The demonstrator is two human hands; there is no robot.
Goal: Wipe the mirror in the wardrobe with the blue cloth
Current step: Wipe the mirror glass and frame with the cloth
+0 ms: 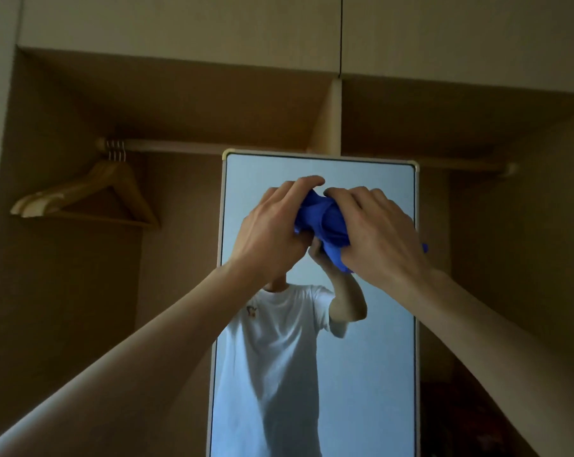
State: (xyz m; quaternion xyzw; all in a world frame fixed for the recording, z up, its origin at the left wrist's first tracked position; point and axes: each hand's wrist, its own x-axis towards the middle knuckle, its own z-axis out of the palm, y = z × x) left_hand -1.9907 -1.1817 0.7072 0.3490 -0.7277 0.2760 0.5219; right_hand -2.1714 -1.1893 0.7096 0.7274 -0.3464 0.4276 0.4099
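Fingers (303, 184) of left hand (272, 232) and right hand (378, 232) are clenched round the blue cloth (325, 222), evidently bunched for wiping the mirror (387, 357).

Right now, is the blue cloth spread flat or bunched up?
Bunched up: the blue cloth is a crumpled wad gripped by the left hand and right hand.

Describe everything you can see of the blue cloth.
The blue cloth is deep blue and looks like soft fabric. It is crumpled into a wrinkled bunch, not spread flat. The left hand grips its left side, the right hand grips its right side; a small tip shows past the right hand. It is held before the upper part of the mirror; whether the two touch cannot be told.
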